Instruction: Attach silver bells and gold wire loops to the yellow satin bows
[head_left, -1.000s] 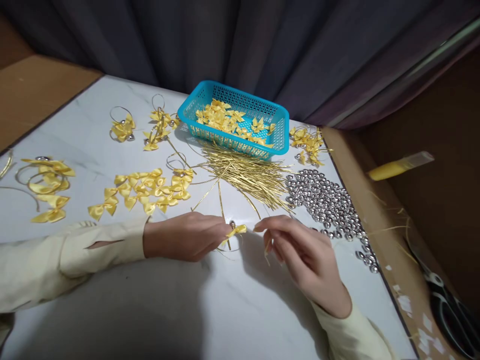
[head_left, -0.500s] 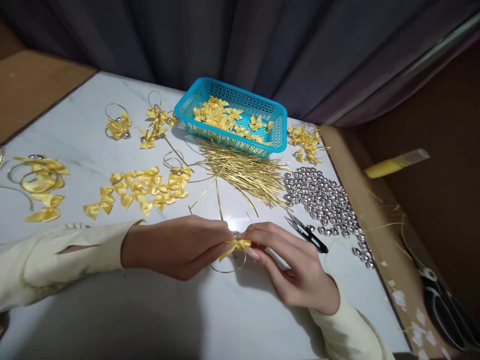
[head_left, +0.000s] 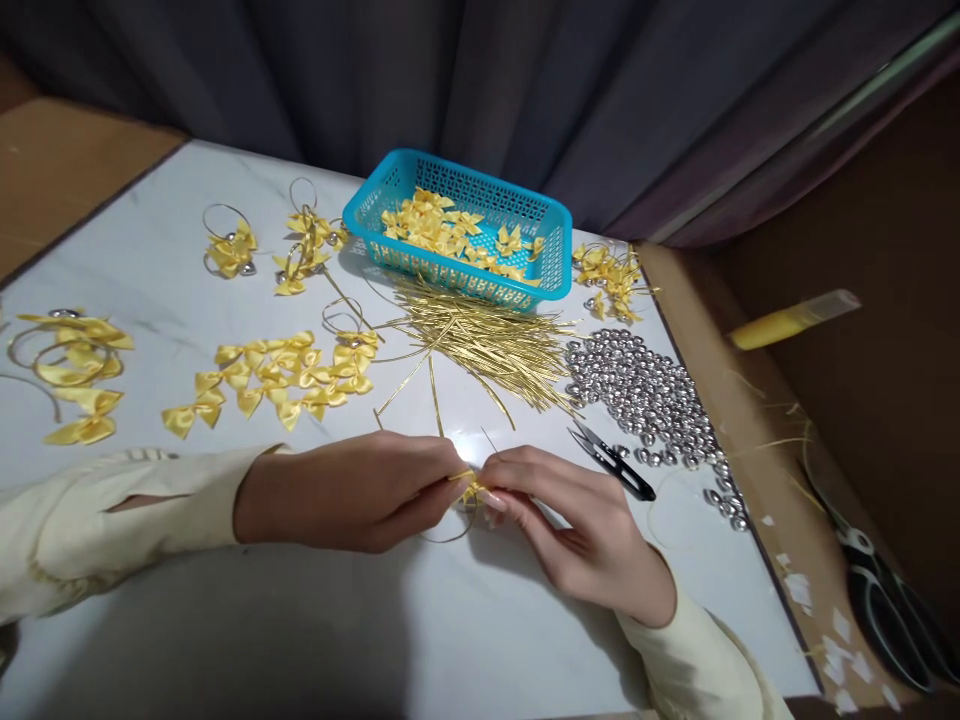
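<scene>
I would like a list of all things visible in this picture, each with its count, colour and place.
basket: one, turquoise, far middle of table, holds yellow bows
gold cords: a pile, gold, in front of basket
silver bells: many, silver, right side of table
loose bows: many, yellow, left of cords
finished loops: several, yellow and gold, left edge and far side
snips: one, black, beside bells
scissors: one, black, off table at right
yellow tube: one, right of table
table: one, white marble
small bow: one, yellow, between both hands
left hand: pinches small bow
right hand: pinches small bow
</scene>
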